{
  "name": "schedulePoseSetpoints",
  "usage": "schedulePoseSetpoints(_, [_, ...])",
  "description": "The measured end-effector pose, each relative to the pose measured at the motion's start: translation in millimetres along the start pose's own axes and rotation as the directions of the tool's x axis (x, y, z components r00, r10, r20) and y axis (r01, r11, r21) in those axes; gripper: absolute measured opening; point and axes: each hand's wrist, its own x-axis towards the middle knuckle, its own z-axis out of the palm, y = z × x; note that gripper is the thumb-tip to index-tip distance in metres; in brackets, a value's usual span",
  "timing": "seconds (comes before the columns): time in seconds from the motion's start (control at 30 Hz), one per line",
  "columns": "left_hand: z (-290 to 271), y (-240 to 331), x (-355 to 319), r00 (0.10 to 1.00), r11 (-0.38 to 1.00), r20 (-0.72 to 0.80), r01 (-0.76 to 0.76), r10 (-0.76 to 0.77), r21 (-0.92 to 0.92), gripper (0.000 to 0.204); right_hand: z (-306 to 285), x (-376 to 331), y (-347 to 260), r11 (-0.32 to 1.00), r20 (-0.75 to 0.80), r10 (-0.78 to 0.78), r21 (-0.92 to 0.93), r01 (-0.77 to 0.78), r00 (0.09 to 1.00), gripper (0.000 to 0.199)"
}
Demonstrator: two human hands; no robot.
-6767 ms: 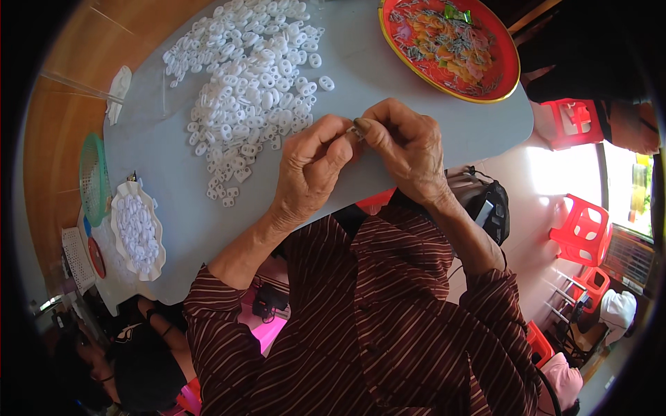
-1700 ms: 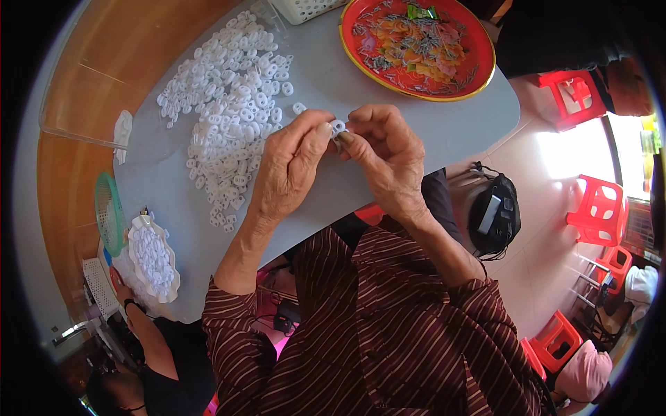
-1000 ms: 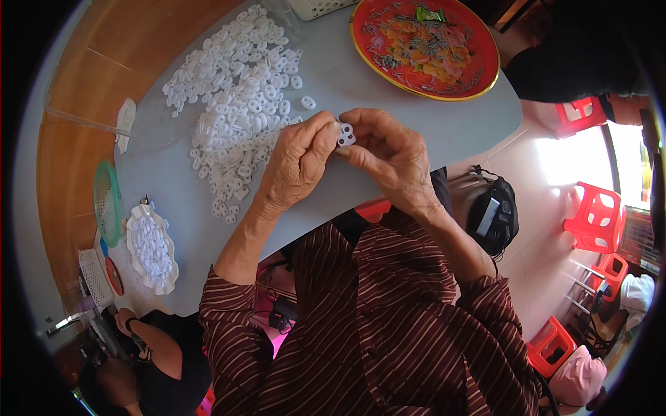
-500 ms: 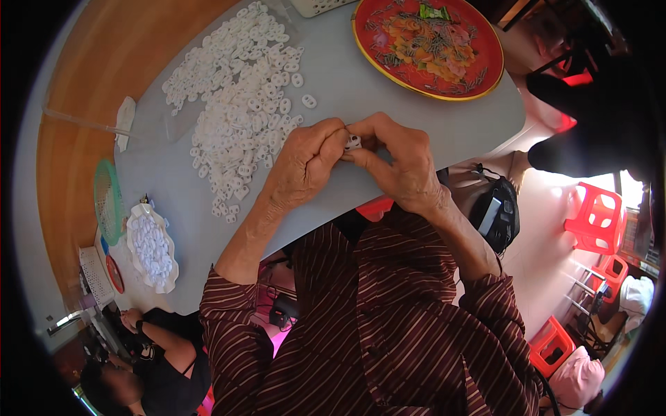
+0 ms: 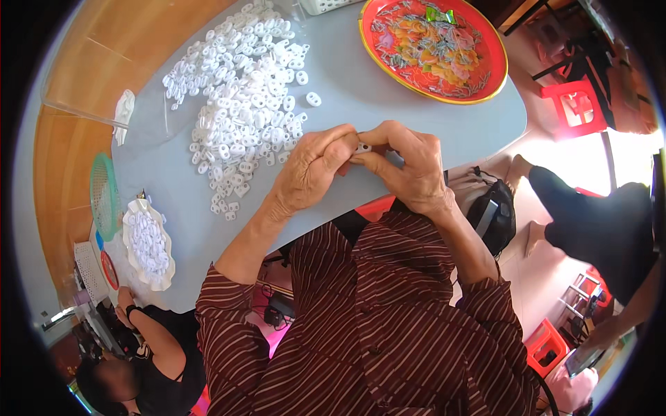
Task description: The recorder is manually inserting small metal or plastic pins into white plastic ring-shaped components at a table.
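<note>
My two hands meet above the grey table, near its front edge. Between their fingertips is a small white plastic cord lock with holes in it, mostly covered by the fingers. My left hand is closed, its thumb and fingers pressed against one side of the piece. From the other side, my right hand pinches it with thumb and forefinger. Beyond my left hand spreads a pile of the same white two-hole pieces. One loose piece lies just apart from the pile.
A red round tray at the far right holds small grey metal bits and a green packet. Left stand a scalloped white dish of pale pieces and a green basket. People in dark clothes are at lower left and right.
My hands have shifted slightly right, still pinching the small piece. The person at the right has moved, bringing a red stool into view. The person at lower left has moved an arm slightly.
</note>
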Motion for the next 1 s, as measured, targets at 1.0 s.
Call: schedulePoseSetpoints(1.0, [8.3, -2.9, -2.6, 0.997, 0.995, -0.054, -0.061, 0.057, -0.076, 0.013, 25.7, 103.7, 28.4, 0.919, 0.402, -0.005, -0.36, 0.163, 0.916, 0.014])
